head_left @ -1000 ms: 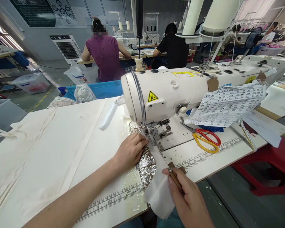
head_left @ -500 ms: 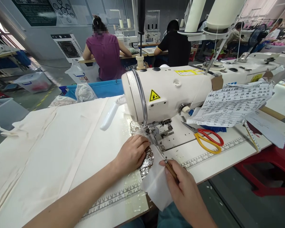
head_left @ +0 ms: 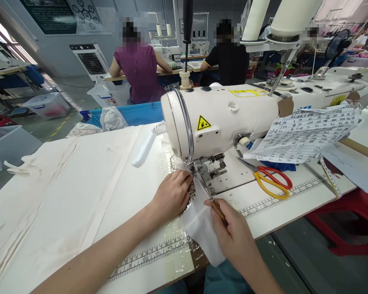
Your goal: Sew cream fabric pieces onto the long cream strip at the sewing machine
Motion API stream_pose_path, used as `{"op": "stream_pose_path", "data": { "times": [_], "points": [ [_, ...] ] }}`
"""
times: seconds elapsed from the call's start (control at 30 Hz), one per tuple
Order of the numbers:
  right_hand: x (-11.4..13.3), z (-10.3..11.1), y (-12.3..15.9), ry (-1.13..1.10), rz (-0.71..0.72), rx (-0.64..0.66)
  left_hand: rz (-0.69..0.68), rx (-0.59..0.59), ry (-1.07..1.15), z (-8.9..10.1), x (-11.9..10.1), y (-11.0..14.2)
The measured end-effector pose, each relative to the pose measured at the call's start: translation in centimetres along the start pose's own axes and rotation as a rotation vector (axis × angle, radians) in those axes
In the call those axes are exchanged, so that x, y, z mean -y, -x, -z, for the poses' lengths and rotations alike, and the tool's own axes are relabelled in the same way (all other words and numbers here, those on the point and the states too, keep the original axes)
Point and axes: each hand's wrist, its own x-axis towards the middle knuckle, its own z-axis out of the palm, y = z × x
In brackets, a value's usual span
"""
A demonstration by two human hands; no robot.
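Note:
In the head view my left hand [head_left: 173,192] is beside the needle area, its fingers curled and closed on the edge of a thin white fabric piece [head_left: 199,224]. My right hand [head_left: 231,230] grips a wooden-handled awl [head_left: 217,211], whose metal shaft points up to the presser foot. White fabric hangs between my hands and over the table's front edge. Above them stands the white sewing machine head [head_left: 214,118]; the fabric's far end runs under its needle, where my fingertips partly hide it.
Red-and-yellow-handled scissors [head_left: 272,179] lie right of the needle plate, near a handwritten sheet [head_left: 306,132]. Large cream fabric [head_left: 79,183] covers the table's left side. A printed ruler [head_left: 147,258] follows the front edge. Two people [head_left: 138,73] sit at machines beyond.
The view has shifted slightly, so the machine appears a little further right. The white fabric has shifted and its lower end sits a little higher. Both hands keep their grips.

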Motion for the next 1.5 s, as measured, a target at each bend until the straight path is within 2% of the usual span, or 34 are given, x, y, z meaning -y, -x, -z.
{"op": "stream_pose_path", "data": {
  "times": [0.17,0.33,0.5,0.6,0.67,0.77,0.93,1.13,1.5],
  "points": [
    [0.2,-0.2,0.2,-0.033,0.083,-0.001,0.001,-0.048,0.030,-0.3,0.1,0.1],
    [2.2,-0.6,0.0,-0.117,0.307,-0.007,0.016,-0.125,0.137,-0.6,0.5,-0.1],
    [4.8,-1.7,-0.1,-0.089,0.472,0.014,0.041,-0.014,0.100,-0.6,0.6,-1.6],
    [5.1,-2.2,0.6,-0.018,0.517,0.008,0.095,-0.010,0.126,-0.6,0.6,-2.2],
    [4.6,-2.1,1.3,0.022,0.481,-0.007,0.137,-0.058,0.173,-0.7,0.8,-2.2],
    [2.9,-1.3,1.7,0.129,0.339,-0.053,0.202,-0.135,0.272,-1.0,1.5,-1.8],
    [0.2,-0.3,0.5,0.387,0.162,-0.127,0.284,-0.182,0.520,-1.3,2.2,-1.4],
    [-0.5,-1.3,-1.1,0.494,0.152,-0.093,0.339,-0.181,0.636,-1.4,2.4,-1.5],
    [-0.5,-1.7,-1.7,0.527,0.139,-0.079,0.383,-0.151,0.650,-1.3,2.3,-1.6]
  ]
}}
